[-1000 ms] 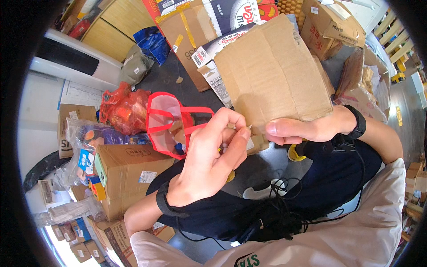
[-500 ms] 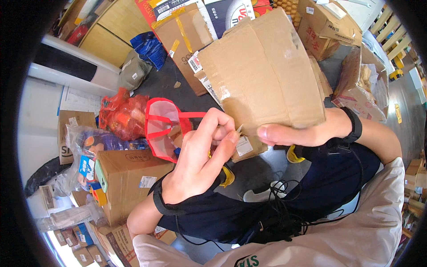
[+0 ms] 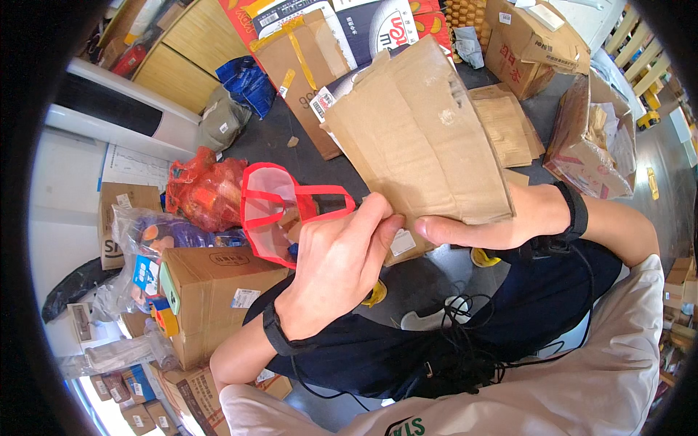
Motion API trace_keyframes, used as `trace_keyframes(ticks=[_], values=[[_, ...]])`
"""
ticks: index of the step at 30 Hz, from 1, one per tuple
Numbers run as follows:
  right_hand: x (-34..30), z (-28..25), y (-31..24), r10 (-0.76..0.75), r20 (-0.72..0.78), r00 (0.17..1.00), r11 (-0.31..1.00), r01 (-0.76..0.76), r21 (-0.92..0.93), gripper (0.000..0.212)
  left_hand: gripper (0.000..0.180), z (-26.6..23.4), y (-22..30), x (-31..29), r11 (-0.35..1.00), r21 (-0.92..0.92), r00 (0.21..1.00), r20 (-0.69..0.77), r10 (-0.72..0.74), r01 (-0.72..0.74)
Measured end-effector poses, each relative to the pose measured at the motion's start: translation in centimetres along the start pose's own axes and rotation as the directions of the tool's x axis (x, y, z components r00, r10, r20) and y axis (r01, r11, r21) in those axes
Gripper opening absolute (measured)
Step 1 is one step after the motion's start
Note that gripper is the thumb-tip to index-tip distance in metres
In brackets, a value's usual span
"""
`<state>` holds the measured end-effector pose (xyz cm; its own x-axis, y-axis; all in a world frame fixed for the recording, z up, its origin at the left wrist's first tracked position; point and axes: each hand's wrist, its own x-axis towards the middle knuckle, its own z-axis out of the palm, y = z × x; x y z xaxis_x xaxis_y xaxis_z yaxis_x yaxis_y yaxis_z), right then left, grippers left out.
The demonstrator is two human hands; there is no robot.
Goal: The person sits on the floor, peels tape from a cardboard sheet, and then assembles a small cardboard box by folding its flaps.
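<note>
While holding the brown cardboard sheet (image 3: 414, 131) tilted out in front, right of the red-trimmed bag (image 3: 267, 180), gripping the near edge in the right hand (image 3: 509, 229) with thumb on top and pinching thumb and forefinger of the left hand (image 3: 331, 254) together by the near left corner (cannot tell on what), brace close beside the pinch. Probably edge-picking: best pull short and low, without creasing the sheet

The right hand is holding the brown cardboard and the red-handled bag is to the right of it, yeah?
Not quite: the red-handled bag is to the left of the brown cardboard, as the head view shows. The right hand is holding that cardboard.
</note>
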<state>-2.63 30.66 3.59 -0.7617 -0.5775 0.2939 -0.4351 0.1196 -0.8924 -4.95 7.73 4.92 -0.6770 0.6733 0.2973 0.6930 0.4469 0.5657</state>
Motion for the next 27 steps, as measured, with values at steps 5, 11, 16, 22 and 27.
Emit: trace_keyframes(ticks=[5,11,16,22,27], values=[[0.3,-1.5,-0.7,0.383,0.282,0.880,0.858,-0.452,0.244,0.029,0.014,-0.7,0.4,0.1,0.894,-0.355,0.957,0.196,-0.215,0.273],[1.2,-2.1,-0.3,0.475,0.413,0.777,0.747,-0.604,0.277,0.045,0.015,-0.7,0.0,0.3,0.624,-0.595,0.862,0.346,-0.370,0.506],[1.2,-2.5,-0.2,0.497,0.522,0.693,0.620,-0.704,0.346,0.043,0.015,-1.4,0.5,-0.1,0.541,-0.712,0.890,0.304,-0.339,0.449],[0.9,-2.3,-0.9,0.478,0.379,0.792,0.776,-0.583,0.239,0.041,0.016,-0.6,-1.1,-0.2,0.549,-0.710,0.897,0.316,-0.310,0.440],[0.2,-1.7,-1.7,0.368,0.201,0.908,0.878,-0.410,0.248,0.033,0.031,-0.2,-1.9,-0.3,0.718,-0.560,0.908,0.308,-0.283,0.414]])
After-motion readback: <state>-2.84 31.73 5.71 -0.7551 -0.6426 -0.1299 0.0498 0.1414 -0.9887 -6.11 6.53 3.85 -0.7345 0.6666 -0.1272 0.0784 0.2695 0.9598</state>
